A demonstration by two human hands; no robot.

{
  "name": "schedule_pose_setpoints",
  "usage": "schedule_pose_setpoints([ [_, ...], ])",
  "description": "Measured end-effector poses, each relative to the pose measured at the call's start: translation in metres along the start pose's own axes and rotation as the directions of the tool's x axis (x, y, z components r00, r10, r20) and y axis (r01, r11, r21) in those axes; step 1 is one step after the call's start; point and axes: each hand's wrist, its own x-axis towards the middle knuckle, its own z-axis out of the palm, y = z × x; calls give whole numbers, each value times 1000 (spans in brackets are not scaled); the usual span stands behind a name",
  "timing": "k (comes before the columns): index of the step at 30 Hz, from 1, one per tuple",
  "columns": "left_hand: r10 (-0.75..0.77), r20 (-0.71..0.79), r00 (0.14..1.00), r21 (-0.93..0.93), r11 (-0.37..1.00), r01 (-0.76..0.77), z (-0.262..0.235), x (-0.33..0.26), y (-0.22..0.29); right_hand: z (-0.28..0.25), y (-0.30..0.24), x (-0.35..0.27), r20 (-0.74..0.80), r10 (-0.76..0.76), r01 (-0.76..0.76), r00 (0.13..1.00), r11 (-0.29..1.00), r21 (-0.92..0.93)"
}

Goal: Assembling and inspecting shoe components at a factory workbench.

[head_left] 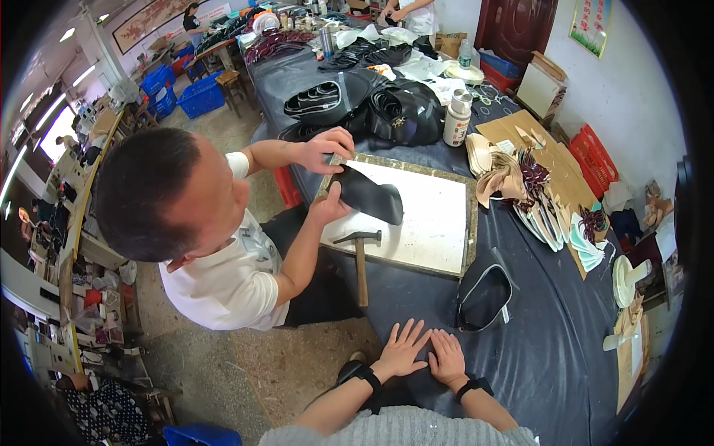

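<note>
Both of my hands lie flat at the near edge of the table. My left hand [402, 349] has its fingers spread, and nothing is in it. Close beside it, my right hand [447, 358] rests palm down with fingers stretched out, also holding nothing. Just beyond them stands a curved black leather piece [483, 295] with a pale edge. To the left, a co-worker holds a black leather piece [366, 195] in both hands above a framed white board [435, 223]. A hammer [361, 267] lies with its head on that board and its wooden handle over the near edge.
Stacked black leather pieces [401, 111] and a white bottle [457, 117] stand beyond the board. Cut beige and patterned pieces [535, 195] lie on cardboard at the right. The seated co-worker [216, 223] takes up the left side. Blue crates [201, 95] sit on the floor behind.
</note>
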Motion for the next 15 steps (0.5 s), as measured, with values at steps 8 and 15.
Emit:
schedule_pose_setpoints([
  [8, -8, 34, 999, -1, 1000, 8, -4, 1, 2, 0, 0, -1, 9, 15, -14, 1000, 1000, -10],
  [15, -10, 48, 999, 5, 1000, 10, -4, 1, 2, -1, 0, -1, 10, 21, -21, 1000, 1000, -12],
])
